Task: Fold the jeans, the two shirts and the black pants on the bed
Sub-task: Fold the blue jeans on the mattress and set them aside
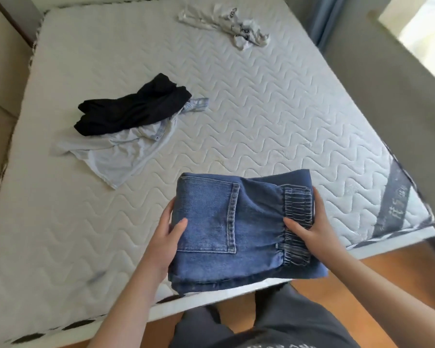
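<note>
Bare quilted bed (261, 101), left hand (170, 237) and right hand (309, 229) gripping folded jeans (236, 229) at its near edge, fingers clasping both sides

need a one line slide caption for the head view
Both hands, left and right, hold the folded jeans at the mattress edge; black pants and two shirts wait unfolded.

Both arms reach forward, elbows bent a bit. Left hand (167, 231) grips one side of the folded jeans (239, 229), thumb on top. Right hand (312, 222) clamps the other side the same way.
</note>
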A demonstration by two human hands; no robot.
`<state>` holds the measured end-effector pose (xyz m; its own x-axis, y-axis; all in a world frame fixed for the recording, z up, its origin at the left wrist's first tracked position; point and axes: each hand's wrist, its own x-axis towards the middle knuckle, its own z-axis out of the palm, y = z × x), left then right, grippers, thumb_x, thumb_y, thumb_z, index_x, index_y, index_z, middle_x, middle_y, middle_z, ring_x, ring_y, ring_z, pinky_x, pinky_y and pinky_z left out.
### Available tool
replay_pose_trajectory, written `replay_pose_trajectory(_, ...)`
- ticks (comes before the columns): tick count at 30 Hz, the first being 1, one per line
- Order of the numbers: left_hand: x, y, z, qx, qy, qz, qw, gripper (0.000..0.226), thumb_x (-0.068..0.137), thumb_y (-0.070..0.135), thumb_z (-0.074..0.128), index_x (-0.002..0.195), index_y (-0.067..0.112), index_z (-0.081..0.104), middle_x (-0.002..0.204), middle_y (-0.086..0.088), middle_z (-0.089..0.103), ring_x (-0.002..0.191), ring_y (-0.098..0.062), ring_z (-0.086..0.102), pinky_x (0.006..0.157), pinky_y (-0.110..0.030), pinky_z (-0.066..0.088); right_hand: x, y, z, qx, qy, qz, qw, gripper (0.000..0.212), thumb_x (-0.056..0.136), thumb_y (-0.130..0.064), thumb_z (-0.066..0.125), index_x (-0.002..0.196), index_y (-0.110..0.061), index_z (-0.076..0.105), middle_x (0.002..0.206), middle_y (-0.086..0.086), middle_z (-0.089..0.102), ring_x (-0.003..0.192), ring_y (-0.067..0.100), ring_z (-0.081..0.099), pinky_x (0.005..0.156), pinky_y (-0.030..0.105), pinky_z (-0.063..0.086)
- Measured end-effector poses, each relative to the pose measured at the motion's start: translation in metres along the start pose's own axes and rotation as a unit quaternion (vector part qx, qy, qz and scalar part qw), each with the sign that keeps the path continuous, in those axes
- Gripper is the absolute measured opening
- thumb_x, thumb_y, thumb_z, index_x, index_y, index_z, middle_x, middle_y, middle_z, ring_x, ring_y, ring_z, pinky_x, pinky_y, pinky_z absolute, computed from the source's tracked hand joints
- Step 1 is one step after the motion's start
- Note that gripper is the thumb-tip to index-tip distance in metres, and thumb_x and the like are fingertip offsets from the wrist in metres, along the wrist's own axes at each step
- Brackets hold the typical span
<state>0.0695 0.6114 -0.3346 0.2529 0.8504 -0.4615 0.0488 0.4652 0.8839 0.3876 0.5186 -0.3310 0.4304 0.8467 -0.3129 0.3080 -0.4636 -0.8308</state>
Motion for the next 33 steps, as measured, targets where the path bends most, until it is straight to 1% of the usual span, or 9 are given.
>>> replay_pose_trajectory(4, -0.026, 0.039, -0.001, 0.068, -0.04, 0.044, 0.996, 0.049, 0.099, 0.028, 0.055, 0.139, 0.051, 0.038, 0.122, 0.006, 0.068, 0.107, -0.013, 0.067, 0.093, -0.04, 0.053, -0.056, -0.027, -0.016, 0.034, 0.051, -0.007, 0.998, 0.1, 0.075, -0.04, 0.076, 0.15, -0.048, 0.012, 0.132, -0.018, 0.054, 0.113, 0.005, 0.058, 0.103, 0.038, 0.044)
replay_pose_trajectory(6, -0.035, 0.053, 0.005, 0.102, -0.065, 0.058, 0.991, 0.048, 0.098, 0.032, 0.056, 0.138, 0.053, 0.037, 0.121, 0.004, 0.068, 0.105, -0.013, 0.068, 0.092, -0.04, 0.054, -0.085, -0.034, -0.023, 0.057, 0.09, -0.008, 0.994, 0.099, 0.078, -0.033, 0.077, 0.152, -0.042, 0.013, 0.137, -0.011, 0.053, 0.113, 0.006, 0.058, 0.099, 0.031, 0.044)
replay_pose_trajectory(8, -0.041, 0.064, 0.017, 0.131, -0.081, 0.07, 0.986, 0.047, 0.097, 0.035, 0.057, 0.136, 0.054, 0.038, 0.116, 0.001, 0.069, 0.1, -0.013, 0.069, 0.089, -0.04, 0.056, -0.112, -0.032, -0.032, 0.072, 0.125, -0.007, 0.99, 0.097, 0.081, -0.025, 0.077, 0.153, -0.039, 0.015, 0.134, -0.01, 0.056, 0.106, -0.002, 0.06, 0.09, 0.021, 0.043)
replay_pose_trajectory(11, -0.05, 0.077, 0.05, 0.151, -0.118, 0.066, 0.979, 0.043, 0.097, 0.035, 0.058, 0.132, 0.055, 0.042, 0.113, -0.002, 0.071, 0.097, -0.019, 0.071, 0.087, -0.048, 0.057, -0.148, -0.022, -0.059, 0.098, 0.176, 0.005, 0.979, 0.096, 0.079, -0.028, 0.077, 0.152, -0.042, 0.017, 0.125, -0.02, 0.059, 0.099, -0.017, 0.059, 0.091, 0.025, 0.044)
replay_pose_trajectory(17, -0.085, 0.085, 0.156, 0.2, -0.203, 0.091, 0.954, 0.045, 0.097, 0.029, 0.059, 0.134, 0.049, 0.043, 0.111, -0.001, 0.072, 0.096, -0.017, 0.072, 0.089, -0.046, 0.056, -0.221, 0.014, -0.138, 0.132, 0.258, 0.023, 0.957, 0.093, 0.074, -0.04, 0.074, 0.149, -0.045, 0.021, 0.119, -0.029, 0.057, 0.101, -0.015, 0.059, 0.094, 0.03, 0.044)
replay_pose_trajectory(22, -0.121, 0.071, 0.262, 0.22, -0.256, 0.113, 0.934, 0.045, 0.097, 0.024, 0.062, 0.13, 0.05, 0.047, 0.109, 0.001, 0.074, 0.097, -0.019, 0.072, 0.091, -0.048, 0.055, -0.28, 0.064, -0.205, 0.161, 0.328, 0.039, 0.93, 0.09, 0.081, -0.034, 0.073, 0.152, -0.04, 0.019, 0.133, -0.014, 0.054, 0.117, 0.004, 0.056, 0.101, 0.032, 0.042)
replay_pose_trajectory(26, -0.161, 0.047, 0.352, 0.23, -0.313, 0.109, 0.915, 0.046, 0.095, 0.028, 0.063, 0.13, 0.052, 0.046, 0.108, -0.001, 0.074, 0.094, -0.02, 0.073, 0.087, -0.045, 0.056, -0.333, 0.108, -0.266, 0.159, 0.389, 0.06, 0.905, 0.087, 0.081, -0.036, 0.072, 0.152, -0.039, 0.021, 0.127, -0.024, 0.053, 0.107, -0.013, 0.053, 0.095, 0.025, 0.037)
replay_pose_trajectory(30, -0.195, 0.026, 0.414, 0.236, -0.349, 0.097, 0.902, 0.042, 0.098, 0.025, 0.06, 0.126, 0.053, 0.048, 0.106, -0.003, 0.075, 0.093, -0.023, 0.073, 0.087, -0.048, 0.056, -0.373, 0.138, -0.313, 0.172, 0.424, 0.072, 0.886, 0.087, 0.079, -0.036, 0.073, 0.151, -0.037, 0.024, 0.129, -0.02, 0.054, 0.113, -0.009, 0.052, 0.099, 0.027, 0.037)
replay_pose_trajectory(33, -0.206, 0.024, 0.452, 0.251, -0.367, 0.099, 0.89, 0.041, 0.098, 0.026, 0.059, 0.123, 0.056, 0.049, 0.111, -0.005, 0.073, 0.092, -0.022, 0.073, 0.086, -0.047, 0.057, -0.388, 0.151, -0.336, 0.188, 0.445, 0.074, 0.872, 0.087, 0.075, -0.036, 0.073, 0.15, -0.037, 0.028, 0.128, -0.024, 0.055, 0.111, -0.017, 0.052, 0.099, 0.025, 0.04)
